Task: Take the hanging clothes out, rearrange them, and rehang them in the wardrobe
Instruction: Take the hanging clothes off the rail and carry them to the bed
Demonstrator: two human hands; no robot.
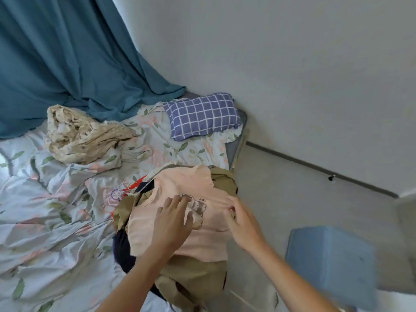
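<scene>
The clothes are out of the wardrobe and heaped at the near edge of the bed (56,210), with a pale pink T-shirt (180,212) spread on top of the pile. Under it lie a khaki garment (193,280), something dark navy (121,246) and a strip of red (137,184). The left hand (172,224) lies flat on the shirt with its fingers straight and slightly spread, pressing or smoothing the cloth. The right hand (242,224) has its fingers curled at the shirt's right side and seems to pinch a fold there — the blur makes that grip hard to confirm.

The main risk is the pile itself. It overhangs the mattress edge, and the khaki piece already droops toward the floor (292,188); a tug on the pink shirt could drag the lower layers off with it.

The second risk is the hangers (117,194). A cluster of thin wire hooks — pinkish and purple — pokes out at the pile's left, close together and possibly interlocked. Lifting one garment by its hanger could snag a neighbour, pull it askew or stretch a neckline.

Smoothing with the left hand while the right pulls could also bunch the shirt over its printed front rather than flatten it.

The blue stool (331,264) stands just beside the pile on the floor, where trailing cloth might catch.
</scene>
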